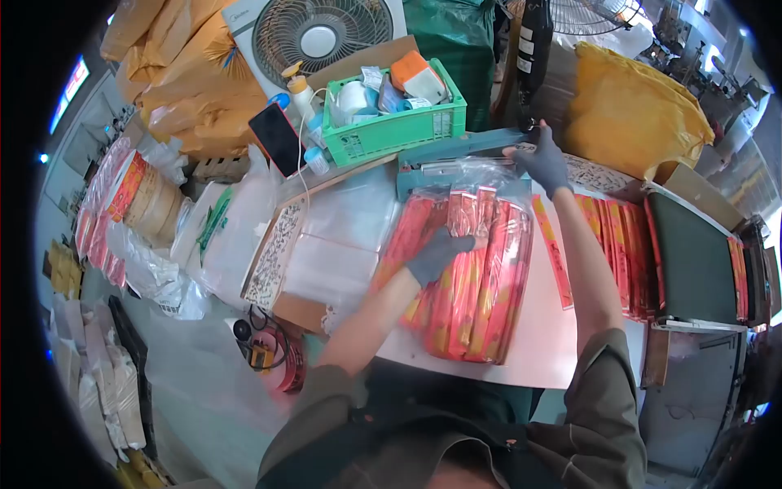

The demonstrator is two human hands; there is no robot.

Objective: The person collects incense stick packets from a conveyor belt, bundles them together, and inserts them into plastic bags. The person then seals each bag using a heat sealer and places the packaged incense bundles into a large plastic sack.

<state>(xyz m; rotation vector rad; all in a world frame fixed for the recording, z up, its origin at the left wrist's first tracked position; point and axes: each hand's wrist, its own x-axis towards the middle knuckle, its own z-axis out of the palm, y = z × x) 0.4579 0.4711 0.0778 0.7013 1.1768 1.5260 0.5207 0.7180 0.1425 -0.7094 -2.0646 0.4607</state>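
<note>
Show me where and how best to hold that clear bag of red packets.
Probably pinch the near end of the clear bag, top and bottom, coming from the wearer's side: it lies flat with bare tabletop before it, and the long red packets end in a full edge. Film at its far end looks loose and crumpled.

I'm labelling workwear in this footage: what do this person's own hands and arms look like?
The left hand and right hand wear dark grey gloves that seem to leave some fingertips bare. The sleeves are dark brownish-grey, pushed up near the elbows.
</note>
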